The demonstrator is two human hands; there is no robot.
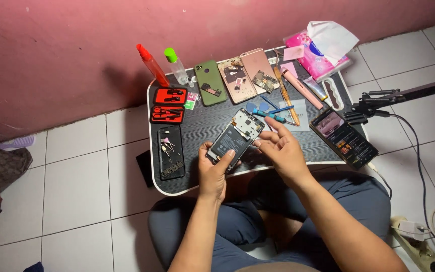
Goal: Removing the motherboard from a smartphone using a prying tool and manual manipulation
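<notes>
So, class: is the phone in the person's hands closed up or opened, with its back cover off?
Opened. The phone, held by the left hand and touched by the right hand, shows bare battery and circuit boards.

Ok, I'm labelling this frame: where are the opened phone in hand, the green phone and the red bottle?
opened phone (235, 138), head view, exposed battery area.
green phone (210, 83), head view, back cover middle.
red bottle (153, 66), head view, body below cap.

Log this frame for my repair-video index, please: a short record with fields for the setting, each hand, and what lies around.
Setting: small black lap table on a white tiled floor, pink wall behind
Left hand: grips the lower end of an opened phone, back cover off
Right hand: fingertips at the phone's right edge
Table left: two red tool cases, clear phone case
Table rear: two spray bottles, green phone, pink tissue pack
Table right: lit phone on a stand arm
</notes>
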